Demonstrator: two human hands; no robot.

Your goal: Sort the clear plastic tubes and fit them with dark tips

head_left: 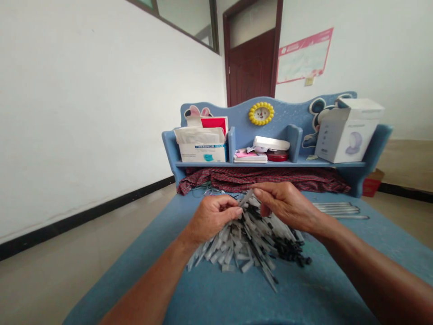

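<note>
Above a heap of parts, both my hands hold one narrow, translucent plastic tube (246, 197) that slants up to the right. My left hand (216, 214) pinches its lower end between thumb and fingers. At the upper end, my right hand (282, 201) grips it with thumb and forefinger, the other fingers curled under. Under both hands spreads the loose pile (233, 243) of whitish translucent tubes, mixed with dark thin sticks. Black-ended pieces (292, 250) gather on the pile's right side. The hands hide part of the heap.
The blue table (209, 293) carries several silver rods (341, 210) at right. Behind the pile lies a red checked cloth (237, 178) under a blue shelf (270, 164). On it stand a mask box (203, 151), a red round tin (278, 156) and a white carton (345, 131).
</note>
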